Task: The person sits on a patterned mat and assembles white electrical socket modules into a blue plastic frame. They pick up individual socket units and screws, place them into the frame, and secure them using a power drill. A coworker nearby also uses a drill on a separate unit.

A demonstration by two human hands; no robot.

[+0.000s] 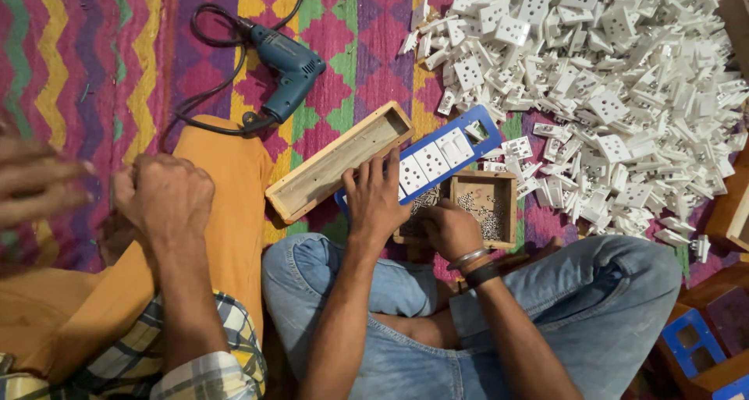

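Centre frame, the left hand [374, 201] presses flat, fingers spread, on the blue switch plate [437, 156], angled toward upper right; the right hand [451, 227] curls closed over the screw box [499, 183].

Patterned rug [94, 49] carries drill [287, 68], socket pile [616, 80], wooden boxes [337, 163].

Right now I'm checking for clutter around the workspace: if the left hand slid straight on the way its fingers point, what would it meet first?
The left hand rests on the blue plate, fingers pointing up-frame. Straight on, it would likely meet the long wooden box beside it first, though depth is unclear.
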